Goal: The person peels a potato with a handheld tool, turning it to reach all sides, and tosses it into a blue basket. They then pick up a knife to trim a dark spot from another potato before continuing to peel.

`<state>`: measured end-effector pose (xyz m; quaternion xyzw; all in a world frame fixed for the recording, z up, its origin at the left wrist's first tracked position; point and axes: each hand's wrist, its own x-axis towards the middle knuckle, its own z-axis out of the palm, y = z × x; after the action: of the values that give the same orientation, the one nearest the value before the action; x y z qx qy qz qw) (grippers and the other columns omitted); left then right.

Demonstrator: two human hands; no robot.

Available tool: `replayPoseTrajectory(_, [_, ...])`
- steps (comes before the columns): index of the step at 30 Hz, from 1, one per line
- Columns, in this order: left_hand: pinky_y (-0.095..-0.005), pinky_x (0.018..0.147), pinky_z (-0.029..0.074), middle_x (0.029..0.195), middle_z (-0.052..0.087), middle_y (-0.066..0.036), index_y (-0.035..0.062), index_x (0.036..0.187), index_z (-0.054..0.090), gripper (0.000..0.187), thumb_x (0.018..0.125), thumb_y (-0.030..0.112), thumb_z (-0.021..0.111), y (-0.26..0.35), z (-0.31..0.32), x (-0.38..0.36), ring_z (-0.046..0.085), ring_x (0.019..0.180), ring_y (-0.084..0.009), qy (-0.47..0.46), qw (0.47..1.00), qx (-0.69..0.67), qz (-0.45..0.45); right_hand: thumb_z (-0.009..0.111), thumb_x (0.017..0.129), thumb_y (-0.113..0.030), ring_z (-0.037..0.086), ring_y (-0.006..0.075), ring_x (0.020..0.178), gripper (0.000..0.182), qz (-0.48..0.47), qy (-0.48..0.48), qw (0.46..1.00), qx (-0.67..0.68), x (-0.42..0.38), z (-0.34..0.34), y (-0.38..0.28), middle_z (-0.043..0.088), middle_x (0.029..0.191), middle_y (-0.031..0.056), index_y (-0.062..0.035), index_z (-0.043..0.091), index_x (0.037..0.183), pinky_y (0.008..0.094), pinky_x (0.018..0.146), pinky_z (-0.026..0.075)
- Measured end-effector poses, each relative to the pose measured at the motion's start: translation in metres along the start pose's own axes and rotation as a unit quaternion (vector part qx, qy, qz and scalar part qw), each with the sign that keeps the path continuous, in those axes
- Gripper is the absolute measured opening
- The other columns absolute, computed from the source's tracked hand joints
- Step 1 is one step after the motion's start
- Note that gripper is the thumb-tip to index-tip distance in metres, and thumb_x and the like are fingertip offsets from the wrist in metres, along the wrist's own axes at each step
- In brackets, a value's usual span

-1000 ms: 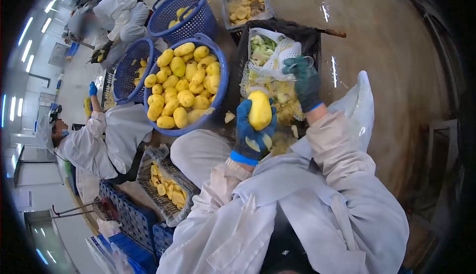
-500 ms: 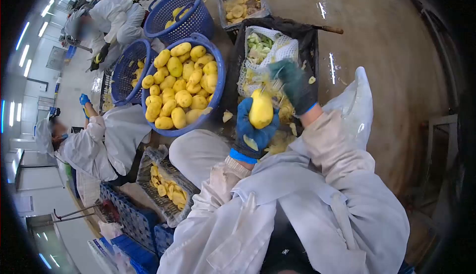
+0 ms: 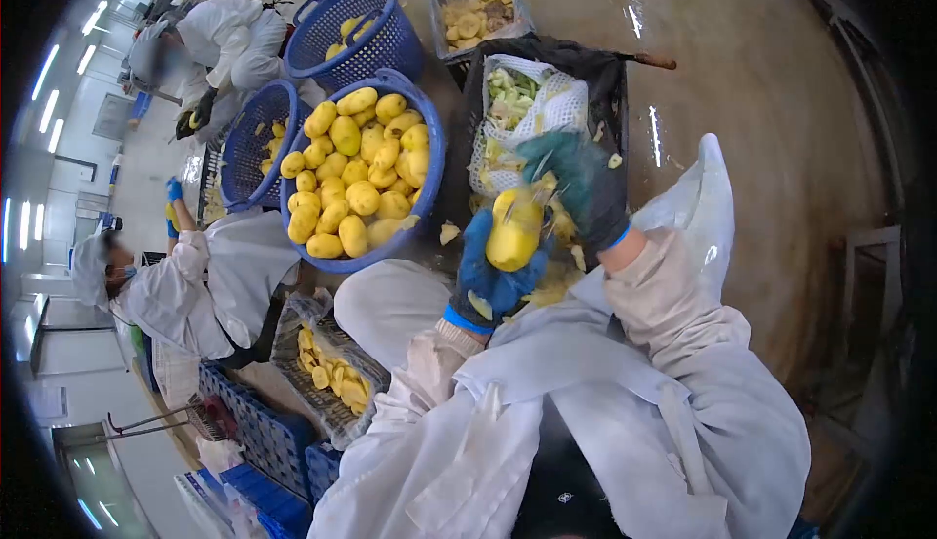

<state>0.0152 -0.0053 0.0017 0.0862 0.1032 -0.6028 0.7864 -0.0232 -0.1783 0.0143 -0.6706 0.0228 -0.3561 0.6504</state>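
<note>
A yellow potato [image 3: 514, 231] rests in my left hand [image 3: 488, 276], whose blue-gloved fingers are wrapped round it from below. A strip of peel clings to the glove near the wrist. My right hand [image 3: 576, 178], in a dark green glove, is blurred by motion just above and right of the potato. Its fingers are curled, and I cannot tell what they hold. Thin blurred streaks and yellow shreds show between that hand and the potato. Beneath both hands lies a dark-lined crate [image 3: 610, 110] with white foam netting [image 3: 561, 105], pale green scraps [image 3: 509, 95] and peelings.
A blue basket [image 3: 436, 163] heaped with yellow potatoes stands left of my hands. Two more blue baskets [image 3: 405, 41] [image 3: 234, 154] are behind it. Crates with yellow pieces [image 3: 478, 20] [image 3: 332, 373] stand ahead and by my knee. Two people in white [image 3: 176, 285] [image 3: 229, 32] sit at left.
The potato has tilted a little in my left hand, showing a broader pale end. My right hand has shifted slightly left and down, close over the potato.
</note>
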Motion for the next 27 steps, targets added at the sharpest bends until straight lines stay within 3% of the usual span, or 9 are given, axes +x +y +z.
replayPoseTrajectory(4, [-0.0376,0.077,0.053,0.119,0.054,-0.013,0.0098,0.125,0.047,0.048,0.087,0.038,0.054,0.001,-0.007,0.001,0.056,0.103,-0.0294,-0.002,0.999,0.048,0.005,0.042,0.096,-0.026,0.062,0.0187,0.073,0.029,0.057,0.115,0.990,-0.066,0.012,-0.043,0.054,0.063,0.088,0.0093,-0.0018,0.058,0.091,0.0283,0.071,0.049])
replayPoseTrajectory(5, [-0.0357,0.078,0.052,0.117,0.055,-0.012,0.0103,0.124,0.048,0.046,0.087,0.036,0.054,0.003,-0.001,-0.001,0.055,0.102,-0.0277,-0.021,0.999,0.044,-0.008,0.042,0.096,-0.022,0.062,0.0192,0.074,0.026,0.072,0.084,0.907,0.406,0.014,-0.044,0.047,0.063,0.089,0.0087,-0.0031,0.059,0.093,0.0297,0.071,0.049])
replayPoseTrajectory(13, [-0.0374,0.084,0.049,0.117,0.054,-0.010,0.0099,0.118,0.050,0.040,0.088,0.036,0.053,0.001,-0.009,0.002,0.053,0.107,-0.0258,0.017,0.993,0.108,0.037,0.044,0.096,-0.026,0.061,0.0142,0.073,0.029,0.051,0.099,0.988,-0.104,0.009,-0.038,0.032,0.064,0.088,0.0074,-0.0023,0.061,0.092,0.0273,0.069,0.049])
replayPoseTrajectory(17, [-0.0384,0.080,0.051,0.112,0.057,-0.009,0.0105,0.117,0.051,0.042,0.087,0.039,0.053,-0.007,0.004,0.008,0.056,0.101,-0.0250,0.053,0.994,0.083,0.042,0.043,0.096,-0.023,0.060,0.0152,0.072,0.029,0.148,0.000,0.979,0.140,-0.012,0.008,0.007,0.064,0.084,0.0082,-0.0005,0.060,0.091,0.0287,0.068,0.049])
replayPoseTrajectory(20, [-0.0381,0.076,0.053,0.115,0.056,-0.011,0.0092,0.122,0.048,0.048,0.087,0.042,0.052,-0.005,0.002,0.003,0.056,0.102,-0.0285,0.092,0.990,0.094,0.056,0.046,0.095,-0.023,0.060,0.0165,0.072,0.026,0.006,0.105,0.993,-0.053,0.002,-0.039,0.056,0.063,0.085,0.0082,-0.0005,0.059,0.095,0.0290,0.067,0.049])
replayPoseTrajectory(21, [-0.0378,0.075,0.054,0.117,0.055,-0.013,0.0084,0.124,0.047,0.050,0.088,0.043,0.052,-0.001,0.003,0.002,0.056,0.104,-0.0303,0.109,0.988,0.098,0.056,0.046,0.094,-0.021,0.060,0.0166,0.072,0.024,0.098,0.134,0.969,0.182,0.012,-0.047,0.052,0.063,0.085,0.0080,-0.0012,0.059,0.095,0.0298,0.068,0.049])
replayPoseTrajectory(23, [-0.0390,0.078,0.052,0.114,0.056,-0.010,0.0103,0.118,0.050,0.044,0.087,0.041,0.053,-0.011,0.007,0.001,0.055,0.103,-0.0261,0.102,0.823,0.506,0.236,0.048,0.093,-0.020,0.060,0.0167,0.071,0.022,0.054,0.058,0.991,0.111,0.002,-0.021,0.024,0.064,0.082,0.0074,-0.0014,0.060,0.094,0.0297,0.067,0.049])
replayPoseTrajectory(25, [-0.0376,0.083,0.049,0.117,0.054,-0.010,0.0096,0.118,0.050,0.046,0.084,0.040,0.057,-0.003,-0.006,0.005,0.054,0.105,-0.0251,0.046,0.980,0.180,0.074,0.049,0.092,-0.021,0.060,0.0163,0.070,0.023,0.154,0.021,0.958,0.243,-0.013,0.008,0.013,0.063,0.079,0.0072,-0.0010,0.061,0.092,0.0299,0.067,0.049])
replayPoseTrajectory(27, [-0.0363,0.083,0.049,0.120,0.052,-0.010,0.0084,0.122,0.048,0.051,0.082,0.040,0.057,-0.007,0.002,0.003,0.053,0.106,-0.0255,0.087,0.971,0.208,0.084,0.049,0.092,-0.020,0.060,0.0171,0.070,0.022,0.125,0.128,0.967,0.180,-0.001,-0.027,0.062,0.063,0.080,0.0082,-0.0011,0.061,0.092,0.0302,0.069,0.049])
